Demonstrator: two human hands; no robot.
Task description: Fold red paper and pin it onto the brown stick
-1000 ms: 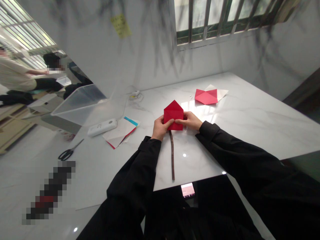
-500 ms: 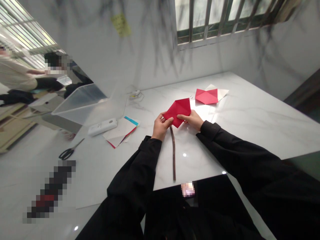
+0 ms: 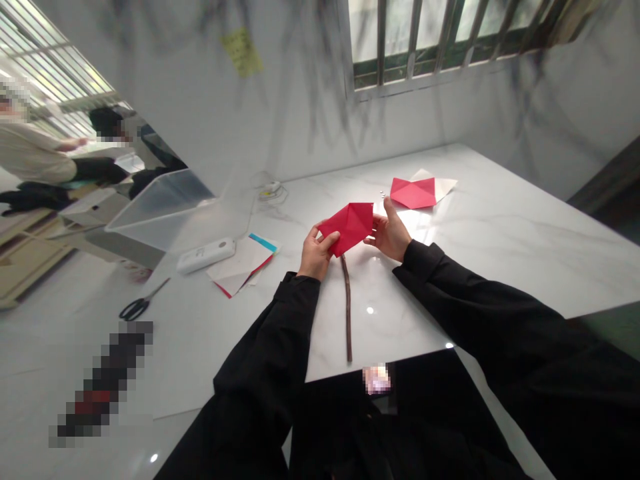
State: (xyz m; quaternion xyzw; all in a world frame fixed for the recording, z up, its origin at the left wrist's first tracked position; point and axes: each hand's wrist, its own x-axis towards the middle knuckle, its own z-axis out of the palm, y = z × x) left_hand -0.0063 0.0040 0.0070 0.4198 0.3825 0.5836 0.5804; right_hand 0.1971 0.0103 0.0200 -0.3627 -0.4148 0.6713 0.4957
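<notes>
A folded sheet of red paper [image 3: 349,225], creased into a kite-like shape with ridges running across it, is held up off the white marble counter [image 3: 500,247] near the middle of the view. The left hand [image 3: 316,252] grips its lower left corner, thumb on the near face and fingers curled behind. The right hand [image 3: 391,231] has the paper's right edge, at three o'clock from the sheet; its thumb points up and the fingers are half closed behind the paper, so how tight that hold is cannot be told. Both arms wear black sleeves [image 3: 280,353].

At six o'clock from the paper a thin, dark brown stick [image 3: 346,307] lies on the counter, running toward the near edge. At two o'clock, well apart, a second folded red paper lies on a white sheet [image 3: 416,192], with some small silvery bits [image 3: 381,194] just beside it at its nine o'clock side. At nine o'clock from the held paper sits a loose stack of white, red and blue paper sheets [image 3: 241,261], and touching its far left side a white oblong device [image 3: 206,254]. Beyond those, at ten o'clock, stands a clear plastic bin [image 3: 165,207]. Black-handled scissors [image 3: 141,303] lie at eight o'clock, well apart. Far left, other people sit at another table [image 3: 45,160].
</notes>
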